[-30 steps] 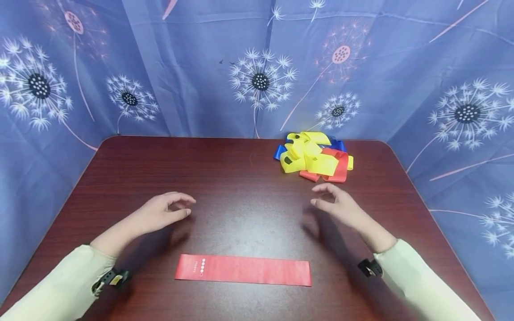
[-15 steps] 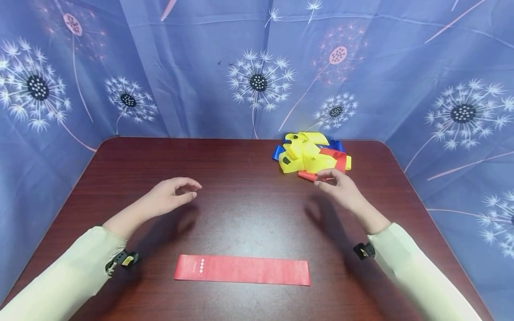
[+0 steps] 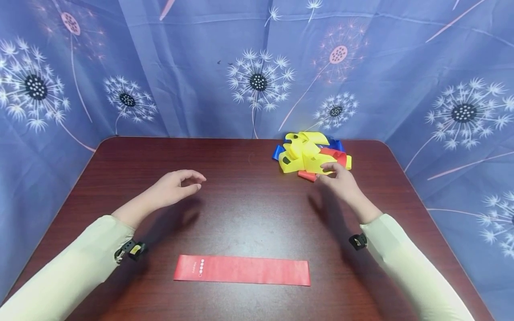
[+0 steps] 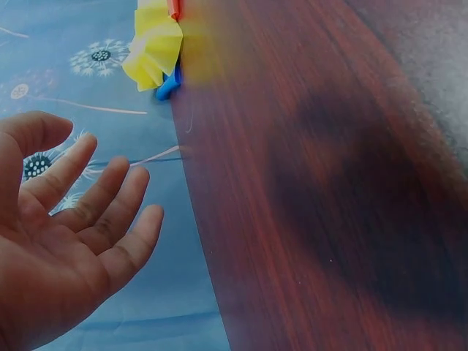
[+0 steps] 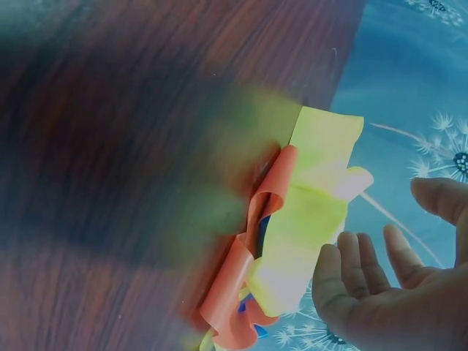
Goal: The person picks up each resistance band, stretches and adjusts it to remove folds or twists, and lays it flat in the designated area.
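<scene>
- The pile of bands (image 3: 299, 156), yellow, red and blue, lies at one o'clock on the surface (image 3: 241, 205).
- Your right hand (image 3: 342, 183), at two o'clock, is loosely curved and holds nothing; contact with the pile is unclear.
- Best to pinch one loose yellow band (image 5: 306, 219) and lift slowly, so others don't drag.
- Your left hand (image 3: 174, 188), relaxed and gripping nothing at ten o'clock, could steady the rest.

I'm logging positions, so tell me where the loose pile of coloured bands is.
In the head view, the pile of coloured bands lies near the far edge of the table, right of centre, just beyond the right hand.
</scene>
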### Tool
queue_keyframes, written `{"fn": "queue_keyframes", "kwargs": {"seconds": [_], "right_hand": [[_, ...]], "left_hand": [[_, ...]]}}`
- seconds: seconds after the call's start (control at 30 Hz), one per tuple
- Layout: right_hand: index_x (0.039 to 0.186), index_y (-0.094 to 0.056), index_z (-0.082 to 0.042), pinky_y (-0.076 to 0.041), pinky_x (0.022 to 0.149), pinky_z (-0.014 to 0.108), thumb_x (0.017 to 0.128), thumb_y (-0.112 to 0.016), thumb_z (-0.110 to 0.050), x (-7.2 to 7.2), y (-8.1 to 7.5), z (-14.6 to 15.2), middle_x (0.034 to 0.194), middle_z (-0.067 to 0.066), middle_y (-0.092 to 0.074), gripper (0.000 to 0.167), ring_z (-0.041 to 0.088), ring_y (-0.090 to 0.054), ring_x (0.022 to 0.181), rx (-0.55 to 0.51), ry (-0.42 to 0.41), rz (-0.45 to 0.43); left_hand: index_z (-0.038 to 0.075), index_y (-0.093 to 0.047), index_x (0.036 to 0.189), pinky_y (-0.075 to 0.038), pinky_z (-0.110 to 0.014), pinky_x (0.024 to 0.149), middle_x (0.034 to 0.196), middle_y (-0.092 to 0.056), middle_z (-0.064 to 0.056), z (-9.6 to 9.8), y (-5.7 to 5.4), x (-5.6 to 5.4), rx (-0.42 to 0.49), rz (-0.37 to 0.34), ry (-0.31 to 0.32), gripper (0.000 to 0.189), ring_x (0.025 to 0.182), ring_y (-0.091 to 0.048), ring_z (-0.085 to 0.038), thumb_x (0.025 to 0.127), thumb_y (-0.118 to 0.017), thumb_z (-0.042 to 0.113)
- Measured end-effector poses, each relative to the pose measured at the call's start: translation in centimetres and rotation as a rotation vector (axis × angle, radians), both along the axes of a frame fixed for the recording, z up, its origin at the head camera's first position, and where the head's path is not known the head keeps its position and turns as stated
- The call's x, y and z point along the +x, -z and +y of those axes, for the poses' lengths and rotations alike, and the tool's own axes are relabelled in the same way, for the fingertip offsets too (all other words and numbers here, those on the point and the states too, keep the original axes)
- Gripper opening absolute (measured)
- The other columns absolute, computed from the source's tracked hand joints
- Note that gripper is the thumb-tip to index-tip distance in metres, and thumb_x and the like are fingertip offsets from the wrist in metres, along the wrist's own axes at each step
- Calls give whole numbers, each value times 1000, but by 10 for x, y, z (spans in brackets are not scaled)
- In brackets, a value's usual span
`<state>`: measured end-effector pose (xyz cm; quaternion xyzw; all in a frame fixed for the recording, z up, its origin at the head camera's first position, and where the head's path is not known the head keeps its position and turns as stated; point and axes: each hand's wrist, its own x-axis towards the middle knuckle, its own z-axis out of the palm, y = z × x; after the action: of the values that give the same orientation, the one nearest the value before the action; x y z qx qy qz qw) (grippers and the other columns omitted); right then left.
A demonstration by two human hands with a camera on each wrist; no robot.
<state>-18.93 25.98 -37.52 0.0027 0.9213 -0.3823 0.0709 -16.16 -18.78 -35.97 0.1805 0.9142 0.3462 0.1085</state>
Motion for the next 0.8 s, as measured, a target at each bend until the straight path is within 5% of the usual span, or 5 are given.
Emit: {"fn": "queue_keyframes", "kwargs": {"seconds": [0.4,0.8], "right_hand": [[145,-47,6,-52,104,55,102,-60,-24,-18,10,-3,144,31,-52,55,47,-58,126,12,52,18],[145,-47,7,-51,104,56,101,-60,-21,-29,20,-10,140,33,-54,53,49,-59,124,-11,74,56]], "left_hand": [[4,-66,129,-47,-55,106,130,-68,-21,14,5,-14,25,-22,-9,32,127,-61,-38,100,-58,16],[2,-66,128,-49,-54,106,130,-69,-22,32,23,-27,71,-19,-45,32,127,-62,-38,100,-57,14]]}}
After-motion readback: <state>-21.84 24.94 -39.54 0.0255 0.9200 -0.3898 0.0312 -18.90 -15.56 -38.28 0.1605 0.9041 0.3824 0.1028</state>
